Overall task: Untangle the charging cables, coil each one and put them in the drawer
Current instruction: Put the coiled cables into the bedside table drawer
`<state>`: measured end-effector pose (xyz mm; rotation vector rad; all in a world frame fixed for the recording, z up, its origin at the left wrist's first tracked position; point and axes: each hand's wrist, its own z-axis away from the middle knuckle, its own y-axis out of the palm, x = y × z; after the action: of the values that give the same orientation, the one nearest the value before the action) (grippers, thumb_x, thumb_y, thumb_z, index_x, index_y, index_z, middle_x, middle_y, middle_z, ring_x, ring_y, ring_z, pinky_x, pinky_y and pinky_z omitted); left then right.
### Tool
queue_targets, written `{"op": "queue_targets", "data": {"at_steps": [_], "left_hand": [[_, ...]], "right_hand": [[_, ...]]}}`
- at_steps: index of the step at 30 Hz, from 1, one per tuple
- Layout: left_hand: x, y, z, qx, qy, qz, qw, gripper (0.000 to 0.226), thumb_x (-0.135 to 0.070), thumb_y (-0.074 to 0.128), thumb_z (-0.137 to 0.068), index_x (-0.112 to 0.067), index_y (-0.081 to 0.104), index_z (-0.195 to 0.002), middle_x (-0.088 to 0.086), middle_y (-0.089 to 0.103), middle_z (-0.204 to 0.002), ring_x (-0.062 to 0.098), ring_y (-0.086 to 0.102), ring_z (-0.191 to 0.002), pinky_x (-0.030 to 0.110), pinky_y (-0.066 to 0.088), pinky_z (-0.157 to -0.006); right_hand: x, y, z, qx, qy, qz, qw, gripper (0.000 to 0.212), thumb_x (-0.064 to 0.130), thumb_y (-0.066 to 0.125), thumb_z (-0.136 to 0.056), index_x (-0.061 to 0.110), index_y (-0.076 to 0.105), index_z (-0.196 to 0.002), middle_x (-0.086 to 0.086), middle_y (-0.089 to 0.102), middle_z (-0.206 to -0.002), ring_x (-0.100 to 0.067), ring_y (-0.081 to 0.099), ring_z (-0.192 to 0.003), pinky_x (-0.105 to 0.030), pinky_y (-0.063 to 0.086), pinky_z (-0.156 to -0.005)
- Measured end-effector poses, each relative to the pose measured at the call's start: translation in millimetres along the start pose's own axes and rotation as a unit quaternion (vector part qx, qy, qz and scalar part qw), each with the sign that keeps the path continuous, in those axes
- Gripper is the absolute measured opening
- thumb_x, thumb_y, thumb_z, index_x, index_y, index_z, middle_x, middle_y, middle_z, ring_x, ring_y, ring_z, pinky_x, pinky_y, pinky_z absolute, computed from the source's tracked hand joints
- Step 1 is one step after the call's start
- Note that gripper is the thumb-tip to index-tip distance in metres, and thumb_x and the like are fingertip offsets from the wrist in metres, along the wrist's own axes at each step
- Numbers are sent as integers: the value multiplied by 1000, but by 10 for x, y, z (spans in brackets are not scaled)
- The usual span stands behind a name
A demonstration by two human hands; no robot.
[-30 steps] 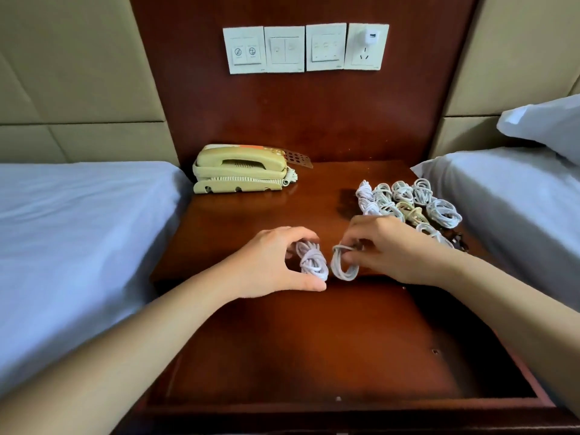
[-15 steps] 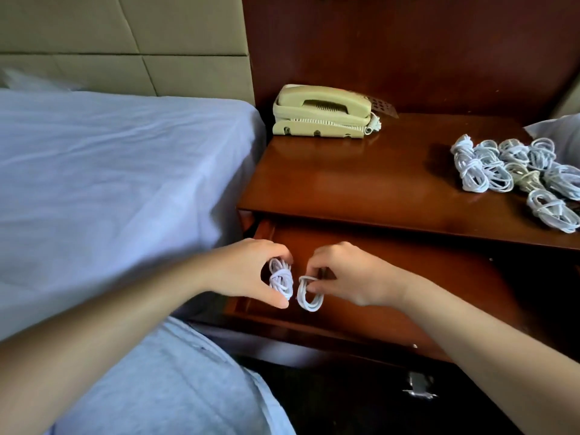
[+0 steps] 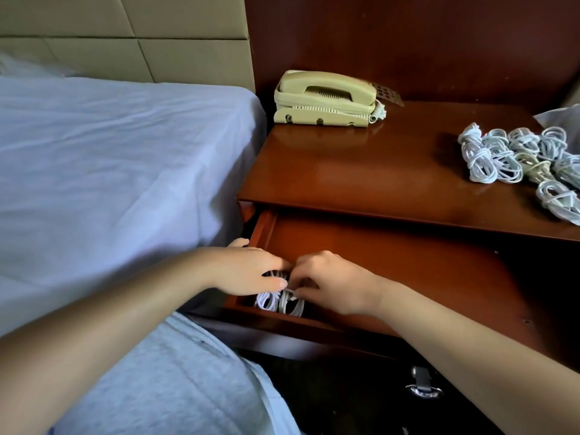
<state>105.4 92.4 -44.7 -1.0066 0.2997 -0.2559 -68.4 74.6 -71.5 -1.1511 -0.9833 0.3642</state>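
Nightstand (image 3: 361,171) stands right of bed (image 3: 110,158), wall panel (image 3: 408,42) behind it. On its top: telephone (image 3: 326,98) at back left, pile of coiled cables (image 3: 514,155) at right edge, well apart from the phone. Drawer (image 3: 392,255) sticks out below the top's front edge. In the drawer's front left corner, left coiled cable (image 3: 266,301) and right coiled cable (image 3: 292,304) lie side by side, touching. Left hand (image 3: 248,271) sits over the left one, right hand (image 3: 335,284) over the right one, fingertips close together above the coils.
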Motion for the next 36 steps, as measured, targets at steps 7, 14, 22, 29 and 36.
{"op": "queue_targets", "data": {"at_steps": [7, 14, 22, 29, 36], "left_hand": [[-222, -350, -6, -46, 23, 36, 998, 42, -40, 31, -100, -30, 41, -140, -6, 46, -143, 16, 38, -132, 33, 23, -112], [-825, -742, -232, -119, 126, 71, 982, 47, -43, 31, -100, -33, 28, -146, -16, 26, -153, 3, 19, -141, 25, 14, -116], [-1730, -942, -896, -185, 199, 76, 959, 57, -40, 41, -98, -24, 21, -149, -7, 15, -157, 11, 14, -144, 29, 12, -117], [-2354, -945, -1586, -244, 217, 118, 938, 69, -40, 55, -91, -17, 22, -148, -1, 18, -155, 19, 21, -142, 35, 23, -114], [-2608, -1082, -1856, -248, 231, 112, 934, 81, -53, 62, -82, -16, 29, -145, -1, 27, -151, 20, 28, -137, 35, 26, -110]], "right_hand": [[-235, -494, 289, -54, 28, 10, 998, 10, 20, 60, -91, 17, 70, -93, 11, 56, -89, -5, 52, -80, -23, 45, -79], [-631, -1141, 916, -122, 118, 53, 984, 9, 21, 61, -90, 20, 70, -92, 16, 60, -88, -4, 58, -80, -15, 44, -73], [-1133, -1497, 1742, -216, 226, 99, 945, 5, 14, 64, -86, 14, 69, -83, 3, 66, -82, -14, 58, -75, -24, 45, -73], [-1618, -1597, 2191, -309, 305, 138, 890, 8, 8, 67, -82, 13, 70, -87, 8, 51, -79, -19, 57, -76, -28, 41, -70], [-1909, -1522, 2237, -286, 337, 88, 893, 26, 13, 65, -86, 14, 67, -111, 2, 53, -95, -16, 54, -90, -23, 38, -81]]}}
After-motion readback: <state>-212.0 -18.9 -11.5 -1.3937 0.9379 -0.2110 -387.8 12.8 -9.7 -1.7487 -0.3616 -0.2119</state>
